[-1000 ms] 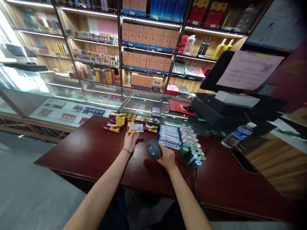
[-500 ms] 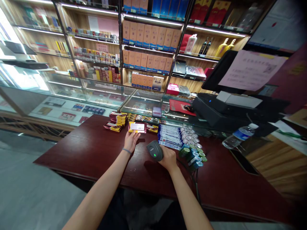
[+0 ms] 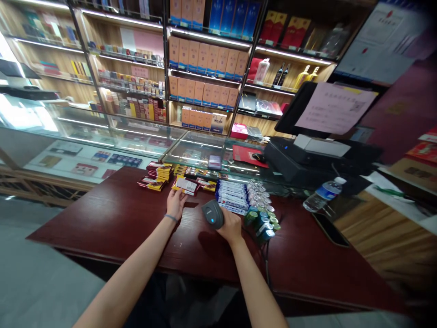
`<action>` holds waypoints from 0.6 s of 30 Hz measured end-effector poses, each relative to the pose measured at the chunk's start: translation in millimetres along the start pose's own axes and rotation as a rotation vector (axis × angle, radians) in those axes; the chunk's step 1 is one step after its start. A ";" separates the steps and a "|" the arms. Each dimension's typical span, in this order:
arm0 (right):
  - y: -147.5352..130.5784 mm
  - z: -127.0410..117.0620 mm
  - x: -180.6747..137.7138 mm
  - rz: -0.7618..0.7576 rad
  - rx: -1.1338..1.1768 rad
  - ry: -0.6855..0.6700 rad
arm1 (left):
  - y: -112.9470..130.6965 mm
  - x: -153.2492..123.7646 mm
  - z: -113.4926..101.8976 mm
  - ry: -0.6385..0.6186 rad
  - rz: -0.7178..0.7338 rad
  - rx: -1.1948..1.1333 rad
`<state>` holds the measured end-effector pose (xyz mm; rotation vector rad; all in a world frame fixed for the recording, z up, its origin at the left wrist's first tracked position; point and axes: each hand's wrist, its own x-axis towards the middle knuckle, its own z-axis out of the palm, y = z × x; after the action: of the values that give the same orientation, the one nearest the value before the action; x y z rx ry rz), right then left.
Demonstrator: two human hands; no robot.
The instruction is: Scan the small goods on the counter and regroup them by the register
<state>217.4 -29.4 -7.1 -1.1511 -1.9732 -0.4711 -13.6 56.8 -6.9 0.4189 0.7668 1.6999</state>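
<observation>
Well in from glossy desk (image 3: 102, 218) edge: L/R grips.
L hand (image 3: 175, 205) holds flat, shiny pkt. (image 3: 186, 185); R hand (image 3: 232, 226) grips rounded matte scanner (image 3: 213, 214).

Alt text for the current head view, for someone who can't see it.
The left hand holds a red-and-yellow packet, white label showing, while the right hand grips a dark scanner above a table. Blue-and-white packets and cans sit nearby, with stocked shelves behind.

Pkt (image 3: 186, 185) tilted, scanner LED (image 3: 212, 220) blue again

Left grip (image 3: 175, 204) pinches — right grip (image 3: 231, 225) is curled.
</observation>
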 end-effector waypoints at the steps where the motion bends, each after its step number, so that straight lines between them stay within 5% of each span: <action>1: 0.3 0.3 -0.1 0.000 0.005 0.009 | -0.1 1.2 1.7 0.005 0.029 0.021; 6: 2.9 1.7 -1.3 0.030 0.018 0.033 | 3.1 11.5 17.8 -0.055 0.301 0.307; 10: 4.6 -1.5 -0.7 0.044 0.022 0.046 | 8.2 17.0 37.1 -0.268 0.527 0.620; 18: 5.2 -3.5 0.1 0.095 0.056 0.095 | -14.1 28.8 55.6 -0.571 0.519 0.802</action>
<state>223.4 -28.9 -5.3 -1.1607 -1.8305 -0.4107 24.3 101.1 20.2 1.6959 0.9261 1.5304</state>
